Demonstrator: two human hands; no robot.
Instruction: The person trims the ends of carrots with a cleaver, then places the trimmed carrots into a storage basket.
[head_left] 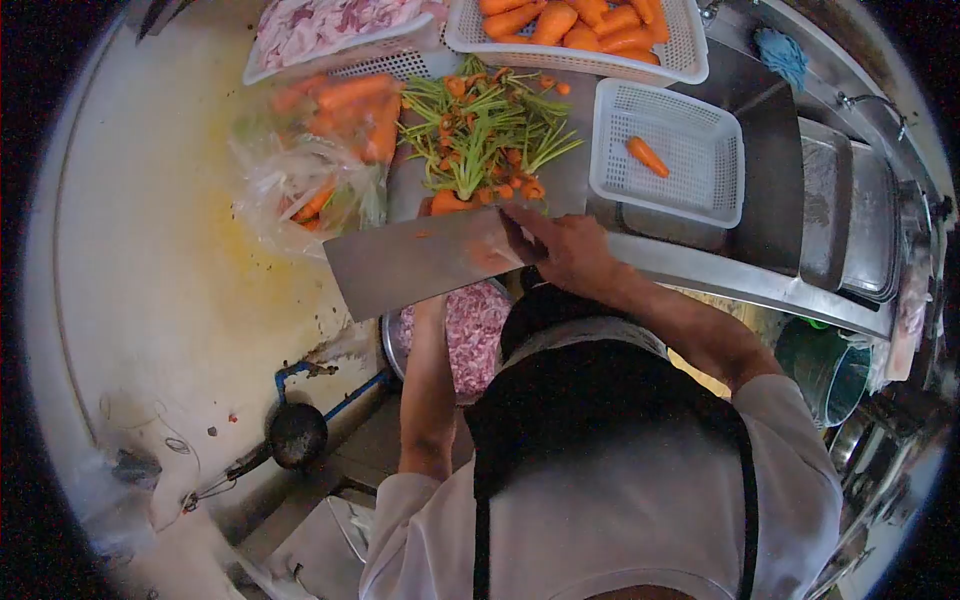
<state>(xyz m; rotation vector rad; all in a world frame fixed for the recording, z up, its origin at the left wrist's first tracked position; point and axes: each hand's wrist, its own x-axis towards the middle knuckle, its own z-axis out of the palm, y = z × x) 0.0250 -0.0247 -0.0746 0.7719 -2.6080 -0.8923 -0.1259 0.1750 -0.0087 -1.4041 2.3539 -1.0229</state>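
Note:
My right hand (572, 252) is closed on a wide cleaver (425, 262), its broad blade stretching left across the near edge of the work surface. Behind that blade most of my left hand (431, 308) is hidden; the wrist shows below it. A bit of finger seems to show at the upper edge, beside a carrot (450, 203). Whether the left hand grips that carrot cannot be seen. Just beyond the blade lies a heap of green carrot tops (480, 130) with orange stubs. One trimmed carrot (648, 157) rests in a white basket (668, 205) to the right.
At the back, a white crate (590, 60) holds several carrots, beside a tub of pale meat (335, 30). A clear plastic bag of carrots (325, 150) lies left. A bowl of minced meat (470, 340) sits below the blade. Metal trays (868, 220) stand right.

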